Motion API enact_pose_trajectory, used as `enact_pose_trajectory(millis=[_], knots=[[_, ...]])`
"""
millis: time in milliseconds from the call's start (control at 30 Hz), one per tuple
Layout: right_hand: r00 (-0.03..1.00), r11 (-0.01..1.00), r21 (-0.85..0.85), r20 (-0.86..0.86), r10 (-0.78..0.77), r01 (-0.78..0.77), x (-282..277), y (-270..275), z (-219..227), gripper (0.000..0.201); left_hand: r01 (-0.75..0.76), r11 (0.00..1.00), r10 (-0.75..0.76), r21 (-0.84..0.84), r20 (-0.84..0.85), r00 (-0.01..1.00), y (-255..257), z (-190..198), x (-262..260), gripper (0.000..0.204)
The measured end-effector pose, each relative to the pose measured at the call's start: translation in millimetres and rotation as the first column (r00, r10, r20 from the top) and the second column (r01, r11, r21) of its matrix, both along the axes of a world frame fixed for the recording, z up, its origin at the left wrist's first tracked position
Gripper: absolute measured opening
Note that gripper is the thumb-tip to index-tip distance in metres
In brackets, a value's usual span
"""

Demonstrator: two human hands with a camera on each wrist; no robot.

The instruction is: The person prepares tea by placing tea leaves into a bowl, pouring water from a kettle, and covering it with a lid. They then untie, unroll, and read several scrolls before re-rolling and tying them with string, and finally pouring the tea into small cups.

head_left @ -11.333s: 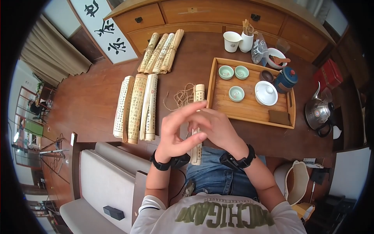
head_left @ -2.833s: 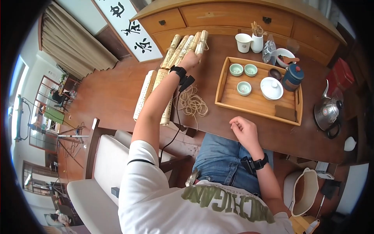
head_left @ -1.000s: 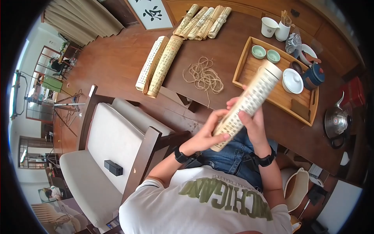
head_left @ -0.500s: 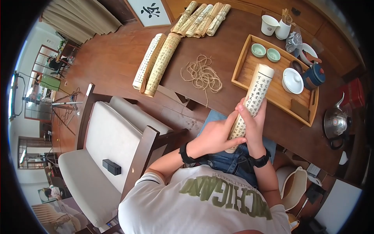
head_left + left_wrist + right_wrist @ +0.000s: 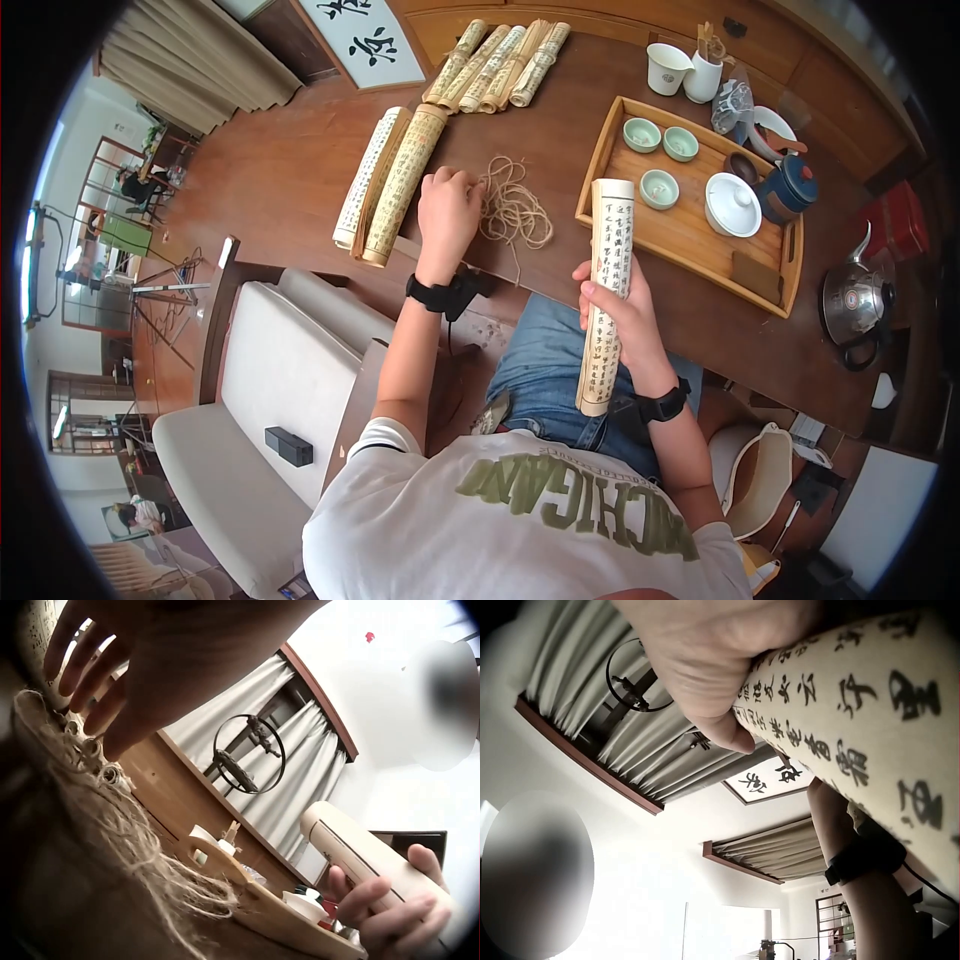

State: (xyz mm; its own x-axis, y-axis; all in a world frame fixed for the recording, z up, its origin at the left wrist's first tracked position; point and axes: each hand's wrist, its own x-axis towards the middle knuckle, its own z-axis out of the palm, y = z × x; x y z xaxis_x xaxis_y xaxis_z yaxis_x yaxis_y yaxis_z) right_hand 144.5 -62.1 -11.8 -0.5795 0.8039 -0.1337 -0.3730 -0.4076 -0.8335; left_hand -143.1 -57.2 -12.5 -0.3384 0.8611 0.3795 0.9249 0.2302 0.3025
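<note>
My right hand point(image 5: 628, 310) grips a rolled scroll point(image 5: 606, 300) with dark writing, held upright over my lap beside the tray; the scroll also fills much of the right wrist view point(image 5: 855, 712). My left hand point(image 5: 449, 222) is at the left edge of a loose heap of brown twine point(image 5: 517, 208). In the left wrist view its fingers point(image 5: 97, 682) are spread and bent slightly, with the twine point(image 5: 142, 847) below them; whether they touch it, I cannot tell. Left of this hand lie rolled scrolls point(image 5: 405, 185), and several tied scrolls point(image 5: 495, 68) lie behind.
On the right stands a wooden tray point(image 5: 590, 175) with green cups, a lidded white bowl point(image 5: 733, 205) and a blue canister point(image 5: 787, 189). Beyond it are a kettle point(image 5: 855, 300) and a white pitcher point(image 5: 668, 70). A chair point(image 5: 290, 380) stands at the left.
My left hand has let go of the scroll and moved left to the twine. My right hand keeps the scroll, which now stands more upright and farther left. Earlier, both hands held it.
</note>
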Motion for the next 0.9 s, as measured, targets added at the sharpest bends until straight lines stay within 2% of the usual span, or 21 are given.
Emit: enact_pose_trajectory(millis=[67, 100, 133, 233, 267, 333, 367, 433, 533, 633, 700, 800, 833, 900], knots=[[1.0, 1.0, 0.008, -0.001, 0.003, -0.003, 2.6, 0.7, 0.0, 0.05, 0.023, 0.992, -0.052, 0.123, 0.241, 0.969, 7.3, 7.8, -11.2, 0.022], [1.0, 1.0, 0.01, -0.002, 0.006, -0.006, 3.1, 0.0, 0.2, 0.051, 0.021, 0.983, -0.086, 0.183, 0.355, 0.931, 7.8, 13.8, -13.4, 0.021], [1.0, 1.0, 0.017, -0.004, -0.001, 0.001, 3.2, -0.7, 1.3, 0.053, 0.011, 0.984, -0.102, 0.177, 0.515, 0.851, 5.3, 21.2, -17.3, 0.02], [1.0, 0.996, 0.086, 0.008, -0.011, 0.01, 3.9, -2.3, 10.2, 0.056, 0.055, 0.929, -0.283, 0.366, 0.608, 0.741, 4.1, 43.6, -20.6, 0.02], [1.0, 0.99, 0.139, 0.021, -0.015, 0.012, 3.6, -3.3, 13.7, 0.057, 0.035, 0.956, -0.207, 0.293, 0.584, 0.784, -0.2, 57.0, -7.7, 0.018], [0.999, 0.974, 0.225, 0.052, -0.002, -0.01, 2.8, -5.8, 17.4, 0.059, 0.225, 0.944, -0.295, 0.242, 0.314, 0.902, -3.6, 51.6, 11.1, 0.015], [0.997, 0.965, 0.26, 0.071, 0.016, -0.034, 2.6, -6.3, 18.2, 0.062, 0.309, 0.931, -0.342, 0.195, 0.166, 0.925, -4.5, 49.6, 20.6, 0.014], [0.995, 0.946, 0.319, 0.096, 0.024, -0.054, -0.3, -5.8, 21.3, 0.066, 0.531, 0.824, -0.539, 0.195, -0.018, 0.842, -7.5, 49.2, 40.9, 0.008], [0.992, 0.93, 0.357, 0.119, 0.047, -0.087, -8.0, -4.2, 19.0, 0.076, 0.629, 0.739, -0.66, 0.242, 0.073, 0.748, -8.7, 35.8, 61.5, 0.009], [0.974, 0.932, 0.337, 0.216, 0.059, -0.132, -12.5, 3.7, 6.9, 0.066, 0.672, 0.653, -0.734, 0.35, 0.075, 0.674, -8.5, 26.0, 72.0, 0.012], [0.961, 0.938, 0.294, 0.256, 0.104, -0.181, -12.6, 5.8, 2.9, 0.051, 0.623, 0.695, -0.692, 0.36, 0.101, 0.714, -8.8, 8.8, 71.7, 0.018], [0.974, 0.953, 0.265, 0.206, 0.093, -0.147, -15.9, 4.8, 0.1, 0.041, 0.637, 0.724, -0.69, 0.266, 0.319, 0.65, -21.1, 15.3, 68.6, 0.02], [0.974, 0.957, 0.249, 0.202, 0.099, -0.149, -15.8, 4.9, 0.8, 0.04, 0.64, 0.723, -0.691, 0.259, 0.273, 0.67, -21.8, 4.8, 66.3, 0.021], [0.973, 0.967, 0.209, 0.208, 0.102, -0.146, -13.6, 4.8, 4.7, 0.039, 0.688, 0.684, -0.726, 0.243, 0.313, 0.612, -23.0, 3.1, 62.8, 0.028]])
